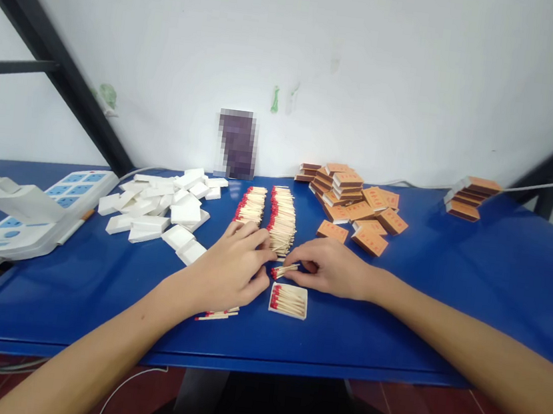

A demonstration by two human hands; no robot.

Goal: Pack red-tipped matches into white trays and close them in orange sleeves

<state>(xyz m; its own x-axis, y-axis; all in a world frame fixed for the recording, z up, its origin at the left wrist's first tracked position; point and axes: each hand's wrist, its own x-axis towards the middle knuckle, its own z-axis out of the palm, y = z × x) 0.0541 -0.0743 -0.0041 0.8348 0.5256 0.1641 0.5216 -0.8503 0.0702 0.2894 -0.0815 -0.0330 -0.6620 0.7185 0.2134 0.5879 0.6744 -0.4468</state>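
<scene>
My right hand (332,267) holds a small bundle of red-tipped matches (285,270) between thumb and fingers. Just below it, a white matchbox tray (289,300) lies on the table with a layer of matches inside. My left hand (233,265) rests at the near end of the long match rows, its fingers bent, with a gap between thumb and index finger. Two rows of matches run back from the hands: the left row (251,204) is partly covered by my left hand, the right row (282,220) shows more fully. A few loose matches (217,314) lie under my left wrist.
White empty trays (157,196) are heaped at the left. Orange matchbox sleeves (359,210) lie piled at the back right, and a small stack (472,197) stands farther right. A power strip (62,207) with a plugged-in adapter sits at the far left of the blue table (422,332).
</scene>
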